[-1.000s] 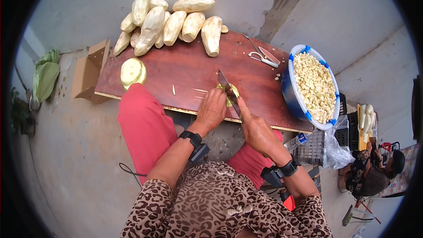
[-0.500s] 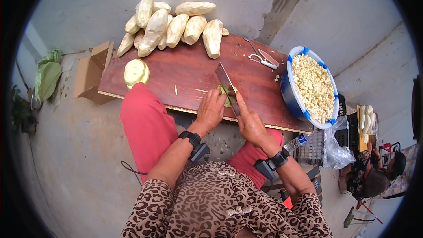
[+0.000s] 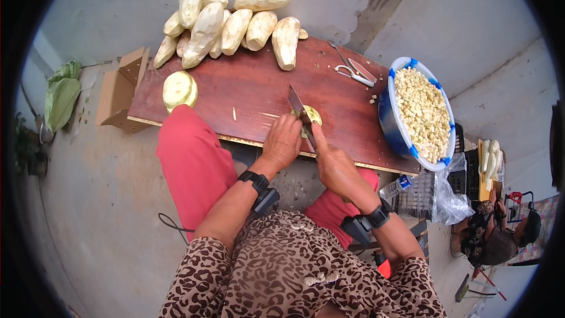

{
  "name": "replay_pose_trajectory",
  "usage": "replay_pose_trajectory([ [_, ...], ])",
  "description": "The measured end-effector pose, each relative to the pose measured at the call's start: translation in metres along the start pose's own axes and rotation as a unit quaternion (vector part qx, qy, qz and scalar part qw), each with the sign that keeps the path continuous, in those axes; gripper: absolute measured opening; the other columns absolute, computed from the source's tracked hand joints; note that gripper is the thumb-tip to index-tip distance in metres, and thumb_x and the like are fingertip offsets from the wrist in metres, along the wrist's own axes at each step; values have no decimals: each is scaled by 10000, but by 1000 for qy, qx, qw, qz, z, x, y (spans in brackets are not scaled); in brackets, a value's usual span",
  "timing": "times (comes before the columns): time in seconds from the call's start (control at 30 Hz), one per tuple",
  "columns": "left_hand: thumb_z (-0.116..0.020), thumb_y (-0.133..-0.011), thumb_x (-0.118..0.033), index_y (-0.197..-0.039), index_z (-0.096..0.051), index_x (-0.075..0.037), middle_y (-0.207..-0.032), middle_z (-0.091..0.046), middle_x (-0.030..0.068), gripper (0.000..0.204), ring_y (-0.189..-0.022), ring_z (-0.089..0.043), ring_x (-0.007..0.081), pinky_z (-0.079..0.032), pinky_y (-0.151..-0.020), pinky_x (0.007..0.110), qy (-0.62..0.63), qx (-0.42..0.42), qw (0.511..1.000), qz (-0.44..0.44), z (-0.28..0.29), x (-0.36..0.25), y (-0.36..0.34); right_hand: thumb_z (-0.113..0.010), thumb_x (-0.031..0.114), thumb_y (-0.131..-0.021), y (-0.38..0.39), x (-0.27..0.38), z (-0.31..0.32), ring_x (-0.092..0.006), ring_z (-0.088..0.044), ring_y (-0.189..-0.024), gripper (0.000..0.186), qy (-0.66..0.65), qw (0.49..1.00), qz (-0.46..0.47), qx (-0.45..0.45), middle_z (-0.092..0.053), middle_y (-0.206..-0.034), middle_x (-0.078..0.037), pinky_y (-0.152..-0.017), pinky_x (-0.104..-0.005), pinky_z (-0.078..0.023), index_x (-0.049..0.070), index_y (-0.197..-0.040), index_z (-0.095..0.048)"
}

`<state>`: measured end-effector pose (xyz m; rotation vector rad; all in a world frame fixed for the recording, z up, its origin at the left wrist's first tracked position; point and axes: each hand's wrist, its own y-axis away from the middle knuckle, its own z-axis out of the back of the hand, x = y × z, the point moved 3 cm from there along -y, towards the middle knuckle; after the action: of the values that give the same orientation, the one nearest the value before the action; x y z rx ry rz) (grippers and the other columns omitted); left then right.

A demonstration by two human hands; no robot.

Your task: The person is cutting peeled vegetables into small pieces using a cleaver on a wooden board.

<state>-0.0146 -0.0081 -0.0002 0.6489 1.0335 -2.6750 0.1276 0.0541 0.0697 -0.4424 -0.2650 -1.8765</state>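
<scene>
Pale yellow-green peeled root slice (image 3: 312, 115) is lying mid-front on the reddish-brown wooden surface (image 3: 247, 85). Left hand (image 3: 283, 142) is pinning it down, fingers curled. Right hand (image 3: 334, 165) is gripping the steel knife (image 3: 299, 112), blade on slice. Blue-rimmed bowl of pale diced cubes (image 3: 419, 112) is sitting right.

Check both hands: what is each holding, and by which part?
Right hand grips the knife by its handle, which the hand hides. Left hand steadies the pale vegetable piece, fingers on its near side.
</scene>
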Motion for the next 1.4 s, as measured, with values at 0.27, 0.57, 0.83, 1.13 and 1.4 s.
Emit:
replay_pose_trajectory([
  [0.27,-607,-767,-12,-1070,-559,4,-1106,-544,173,307,-1066,-518,367,-395,-982,454,-27,3,999,-20,4,0,5,-535,-42,-824,-9,-12,-12,-468,-640,-759,798,-44,998,-53,-8,-647,-967,-303,-675,-524,-513,61,-1541,-199],
  [0.57,-597,-769,-27,-966,-549,-23,-1017,-527,169,202,-1012,-514,353,-408,-928,455,8,-29,999,25,5,5,5,-532,-60,-815,2,10,7,-466,-635,-779,787,-42,999,-22,-2,-646,-901,-280,-685,-527,-506,19,-1529,-211],
  [0.83,-609,-754,-9,-957,-551,-7,-977,-524,153,211,-963,-510,353,-413,-881,439,3,-14,1000,8,5,2,2,-538,-62,-772,-13,5,-9,-448,-649,-779,851,18,999,-37,13,-654,-908,-271,-675,-515,-515,41,-1543,-191],
  [1.13,-601,-762,13,-981,-527,-8,-960,-521,172,232,-948,-514,379,-413,-842,457,27,-59,997,30,8,3,2,-531,-49,-833,-7,1,-6,-468,-638,-828,783,-61,997,-19,-44,-643,-1021,-292,-716,-518,-519,42,-1536,-197],
  [1.4,-608,-762,17,-942,-540,-14,-945,-528,169,195,-938,-515,380,-410,-815,461,28,-53,996,60,5,9,6,-523,-40,-832,-2,14,5,-458,-643,-802,775,-33,999,-33,20,-651,-959,-281,-699,-514,-518,33,-1535,-207],
])
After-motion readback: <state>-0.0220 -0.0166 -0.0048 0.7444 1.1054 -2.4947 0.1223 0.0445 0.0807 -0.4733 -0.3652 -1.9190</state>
